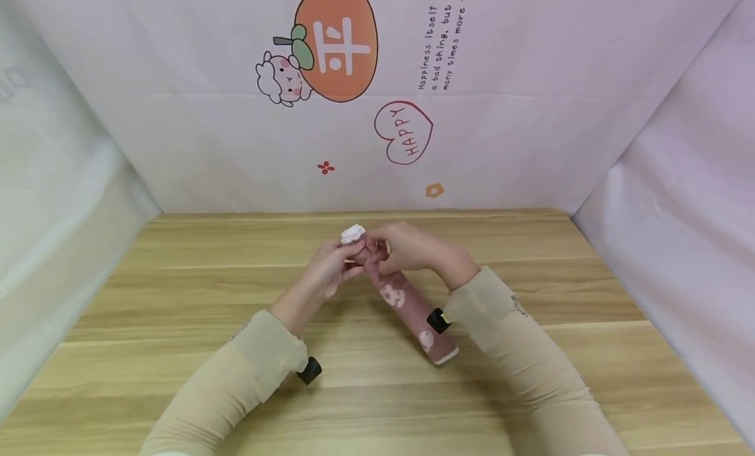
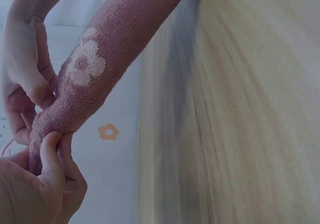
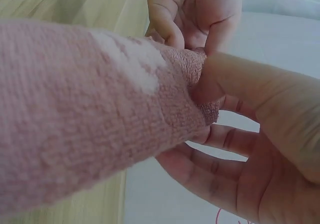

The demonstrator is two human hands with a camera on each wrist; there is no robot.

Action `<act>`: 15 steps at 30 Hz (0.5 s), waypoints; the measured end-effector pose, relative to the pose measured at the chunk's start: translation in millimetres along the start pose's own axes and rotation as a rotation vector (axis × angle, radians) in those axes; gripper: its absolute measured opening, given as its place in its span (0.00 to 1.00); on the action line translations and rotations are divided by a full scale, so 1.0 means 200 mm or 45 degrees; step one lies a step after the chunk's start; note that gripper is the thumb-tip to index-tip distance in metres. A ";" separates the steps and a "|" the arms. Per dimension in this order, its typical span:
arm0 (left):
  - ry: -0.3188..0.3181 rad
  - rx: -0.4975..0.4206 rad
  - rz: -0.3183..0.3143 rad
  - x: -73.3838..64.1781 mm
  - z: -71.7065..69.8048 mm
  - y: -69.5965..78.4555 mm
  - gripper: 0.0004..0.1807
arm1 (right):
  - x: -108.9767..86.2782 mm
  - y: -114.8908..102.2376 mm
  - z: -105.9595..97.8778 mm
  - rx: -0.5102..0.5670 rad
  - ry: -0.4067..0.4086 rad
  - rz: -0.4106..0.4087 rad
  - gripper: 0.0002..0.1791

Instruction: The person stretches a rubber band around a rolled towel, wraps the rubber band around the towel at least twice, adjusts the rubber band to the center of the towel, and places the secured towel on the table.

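A mauve terry towel with white flower patterns is rolled into a long tube, slanting from the hands down to the right. Its far end narrows where the fingers grip it, and a white tip sticks out above the left hand. My left hand pinches this narrowed part between thumb and fingers. Just to its right, my right hand holds the towel with the thumb pressed into a fold. In the right wrist view, the wide part of the roll fills the left side.
A wood-grain table lies under the hands. Behind it hangs a white printed cloth, with white cloth sides at left and right. Small black devices sit at both wrists, over beige sleeves.
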State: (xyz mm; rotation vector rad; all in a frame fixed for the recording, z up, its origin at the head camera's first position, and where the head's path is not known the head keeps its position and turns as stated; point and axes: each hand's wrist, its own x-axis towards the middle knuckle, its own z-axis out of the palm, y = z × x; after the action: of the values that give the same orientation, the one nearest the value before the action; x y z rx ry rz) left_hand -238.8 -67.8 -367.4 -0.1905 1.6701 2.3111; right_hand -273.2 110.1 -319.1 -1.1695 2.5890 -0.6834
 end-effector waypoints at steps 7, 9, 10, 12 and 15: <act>0.021 0.000 0.005 0.00 0.00 -0.02 0.14 | 0.02 -0.02 0.05 -0.083 0.019 0.073 0.12; 0.027 0.022 0.013 0.00 0.00 -0.02 0.16 | 0.02 -0.03 0.06 -0.097 0.055 0.081 0.11; 0.029 0.039 0.021 0.00 0.00 -0.01 0.16 | 0.02 -0.03 0.06 -0.104 0.081 0.077 0.11; 0.035 0.066 0.031 0.01 0.00 0.00 0.16 | 0.02 -0.02 0.07 -0.103 0.142 0.051 0.11; 0.048 0.076 0.045 0.02 -0.01 0.01 0.15 | 0.01 0.00 0.09 -0.113 0.224 0.009 0.12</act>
State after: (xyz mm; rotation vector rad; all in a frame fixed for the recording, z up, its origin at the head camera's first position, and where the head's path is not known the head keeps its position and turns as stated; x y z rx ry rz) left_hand -242.6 -69.7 -367.1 -0.1953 1.7719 2.2932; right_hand -266.7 102.8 -334.7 -1.1736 2.7943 -0.7064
